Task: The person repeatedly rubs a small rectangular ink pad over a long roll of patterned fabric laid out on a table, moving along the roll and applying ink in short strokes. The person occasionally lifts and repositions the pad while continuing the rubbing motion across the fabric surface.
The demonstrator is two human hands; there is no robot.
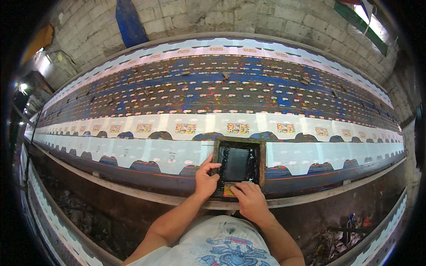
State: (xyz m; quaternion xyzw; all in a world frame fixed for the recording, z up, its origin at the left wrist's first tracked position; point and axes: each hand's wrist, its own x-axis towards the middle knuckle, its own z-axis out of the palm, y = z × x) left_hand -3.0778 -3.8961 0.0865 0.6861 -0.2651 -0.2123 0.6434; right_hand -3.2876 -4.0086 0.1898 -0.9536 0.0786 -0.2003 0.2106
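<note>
A wooden screen frame with a black, ink-smeared inside rests on the near row of white fabric pieces along the long printing table's front. My left hand grips the frame's left side, fingers curled at the rim. My right hand is closed on a yellow squeegee at the frame's lower end, with thumb and fingers over its top. Small, faint prints show on the near pieces to the left; the row behind carries multicolored rectangular prints. The fabric beneath the frame is hidden.
The table's dark, paint-spotted surface stretches wide, with several small blocks on it and white pieces along the far edge. A concrete-block wall with a leaning blue board stands behind. A rail runs along the front; debris lies below right.
</note>
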